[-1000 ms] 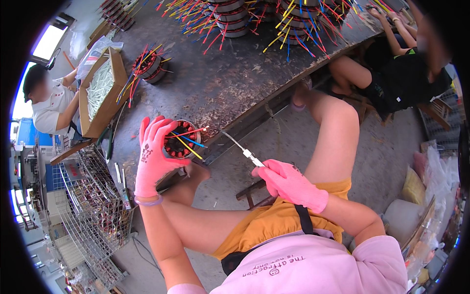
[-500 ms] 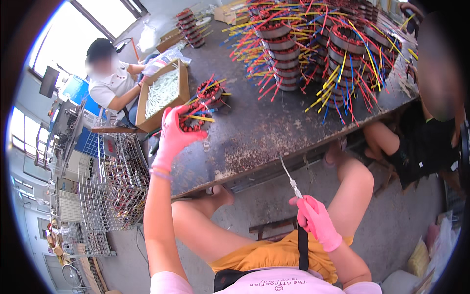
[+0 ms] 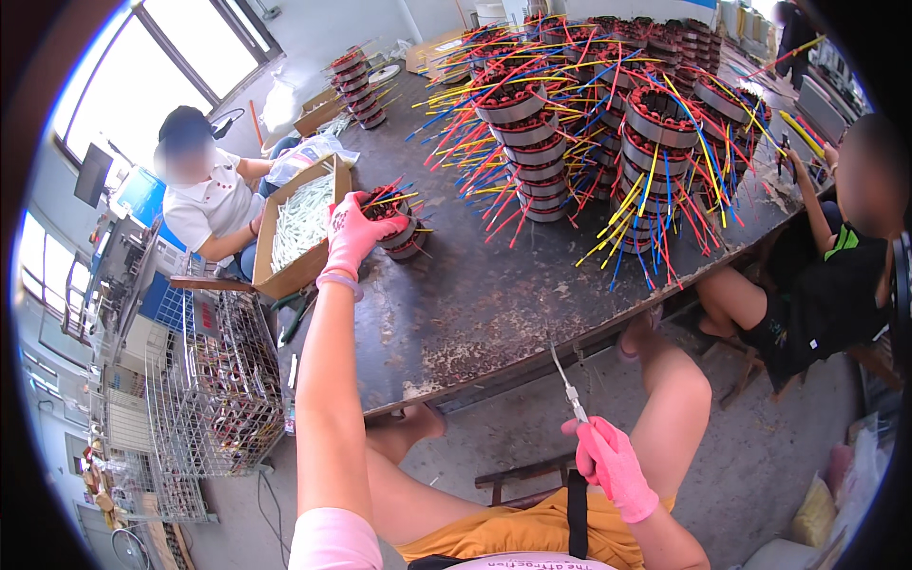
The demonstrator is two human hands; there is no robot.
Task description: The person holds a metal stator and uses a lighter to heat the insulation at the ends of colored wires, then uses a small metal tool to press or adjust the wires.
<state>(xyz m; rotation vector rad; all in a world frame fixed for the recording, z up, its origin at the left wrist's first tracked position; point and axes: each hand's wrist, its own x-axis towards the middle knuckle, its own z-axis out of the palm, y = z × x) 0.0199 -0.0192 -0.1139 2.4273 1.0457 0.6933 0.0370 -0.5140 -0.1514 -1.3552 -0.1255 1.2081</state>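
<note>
My left hand, in a pink glove, reaches over the left part of the table. Its fingers and thumb grip a small motor stator with red windings and coloured wire ends. Another stator ring seems to sit just behind or under it; the hand partly hides how they meet. My right hand, also pink-gloved, is closed round a slim metal tool with a long, thin, slightly curved tip. That tool points up and away, just in front of the table's near edge, touching no stator.
Tall stacks of stators with red, yellow and blue wires fill the dark worn table at the back. A cardboard box of white tubes stands left. One person sits behind it, another at right. A wire cage stands at lower left.
My left hand has settled lower against the stator, which was earlier lifted in front of the other one. The view has shifted; the right hand still holds the tool.
</note>
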